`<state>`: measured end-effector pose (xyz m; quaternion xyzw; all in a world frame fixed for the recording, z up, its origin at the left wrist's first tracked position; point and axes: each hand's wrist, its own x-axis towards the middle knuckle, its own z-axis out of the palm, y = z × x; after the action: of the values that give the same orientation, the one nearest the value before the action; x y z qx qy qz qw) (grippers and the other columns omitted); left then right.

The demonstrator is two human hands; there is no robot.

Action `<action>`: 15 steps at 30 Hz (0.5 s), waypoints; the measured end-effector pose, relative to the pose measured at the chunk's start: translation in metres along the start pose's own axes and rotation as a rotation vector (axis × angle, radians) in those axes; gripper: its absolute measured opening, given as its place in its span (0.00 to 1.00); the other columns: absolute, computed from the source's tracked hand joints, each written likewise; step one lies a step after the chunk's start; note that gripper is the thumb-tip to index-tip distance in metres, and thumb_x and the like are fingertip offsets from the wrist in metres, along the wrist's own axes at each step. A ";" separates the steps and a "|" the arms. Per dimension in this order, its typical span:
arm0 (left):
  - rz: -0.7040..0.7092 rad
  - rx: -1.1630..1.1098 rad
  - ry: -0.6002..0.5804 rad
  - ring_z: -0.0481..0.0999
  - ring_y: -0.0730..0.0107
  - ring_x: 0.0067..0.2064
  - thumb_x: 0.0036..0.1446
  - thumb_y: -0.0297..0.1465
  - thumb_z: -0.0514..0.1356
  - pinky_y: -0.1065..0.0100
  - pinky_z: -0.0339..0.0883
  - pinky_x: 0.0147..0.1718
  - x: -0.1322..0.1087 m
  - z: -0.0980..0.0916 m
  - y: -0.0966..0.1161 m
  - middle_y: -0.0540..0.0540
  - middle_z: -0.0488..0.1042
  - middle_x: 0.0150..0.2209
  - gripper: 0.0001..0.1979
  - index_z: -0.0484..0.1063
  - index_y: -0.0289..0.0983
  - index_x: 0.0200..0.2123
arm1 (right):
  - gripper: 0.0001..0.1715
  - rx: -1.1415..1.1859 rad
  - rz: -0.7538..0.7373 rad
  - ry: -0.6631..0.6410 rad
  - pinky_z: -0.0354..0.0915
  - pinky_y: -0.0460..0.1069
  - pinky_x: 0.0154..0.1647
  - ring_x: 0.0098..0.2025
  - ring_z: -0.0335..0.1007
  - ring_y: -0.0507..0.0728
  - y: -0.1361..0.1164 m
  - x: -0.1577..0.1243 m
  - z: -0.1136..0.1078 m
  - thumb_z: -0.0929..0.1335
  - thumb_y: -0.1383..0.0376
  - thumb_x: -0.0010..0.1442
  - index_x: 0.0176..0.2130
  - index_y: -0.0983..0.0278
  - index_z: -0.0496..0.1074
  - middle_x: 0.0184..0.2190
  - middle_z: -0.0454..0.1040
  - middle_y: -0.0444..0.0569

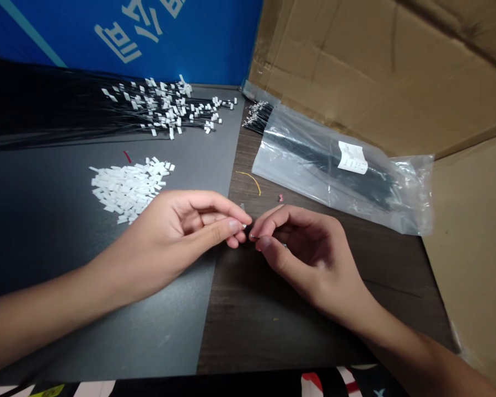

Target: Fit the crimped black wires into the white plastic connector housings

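Observation:
Between thumb and forefinger, my left hand (190, 231) pinches a tiny white piece (244, 226), probably a connector housing, mostly hidden by the fingertips. Close by on the right, my right hand (306, 251) is closed in a pinch on a thin black wire (257, 237) whose small metal end points toward the left hand. The fingertips of the two hands are nearly touching. Behind my left hand lies a heap of small white connector housings (128, 187). Further back, a bundle of black wires (66, 105) carries white housings (169, 107) on its ends.
A clear plastic bag (314, 160) of black wires, their metal ends (256, 113) sticking out, lies back right beside a cardboard wall (355, 71). A blue panel (215, 44) stands behind. A yellow wire scrap (254, 182), a red scrap (127, 156) and a pink bit (280, 197) dot the table.

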<state>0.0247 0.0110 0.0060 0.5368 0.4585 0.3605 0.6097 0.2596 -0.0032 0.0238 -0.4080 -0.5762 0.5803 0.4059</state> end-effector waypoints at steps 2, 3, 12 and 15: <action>0.012 -0.007 -0.008 0.91 0.62 0.38 0.66 0.35 0.77 0.71 0.86 0.42 0.000 0.002 0.002 0.48 0.91 0.34 0.03 0.93 0.43 0.40 | 0.11 -0.003 0.009 -0.007 0.83 0.47 0.46 0.41 0.88 0.55 0.000 0.000 -0.001 0.84 0.72 0.65 0.37 0.61 0.84 0.38 0.89 0.48; 0.021 -0.027 -0.007 0.92 0.63 0.37 0.66 0.34 0.76 0.72 0.86 0.41 -0.001 0.003 0.002 0.49 0.91 0.33 0.03 0.93 0.43 0.40 | 0.11 -0.004 0.018 -0.010 0.83 0.47 0.45 0.40 0.88 0.55 0.000 0.000 -0.001 0.84 0.71 0.65 0.37 0.61 0.84 0.38 0.89 0.48; 0.014 -0.027 -0.027 0.90 0.68 0.37 0.66 0.31 0.78 0.76 0.87 0.41 -0.001 0.000 0.004 0.46 0.93 0.38 0.03 0.96 0.41 0.42 | 0.11 -0.066 0.032 -0.001 0.82 0.48 0.41 0.39 0.87 0.57 -0.001 -0.001 0.001 0.84 0.66 0.67 0.38 0.60 0.83 0.35 0.87 0.47; 0.050 -0.012 -0.046 0.90 0.68 0.38 0.67 0.31 0.77 0.75 0.87 0.41 -0.001 0.001 0.005 0.45 0.93 0.40 0.03 0.95 0.40 0.39 | 0.11 -0.073 0.045 0.000 0.83 0.49 0.40 0.39 0.88 0.58 0.000 -0.001 0.003 0.84 0.67 0.67 0.38 0.59 0.83 0.36 0.88 0.48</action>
<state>0.0259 0.0108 0.0107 0.5525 0.4286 0.3662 0.6140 0.2576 -0.0051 0.0236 -0.4353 -0.5877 0.5679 0.3776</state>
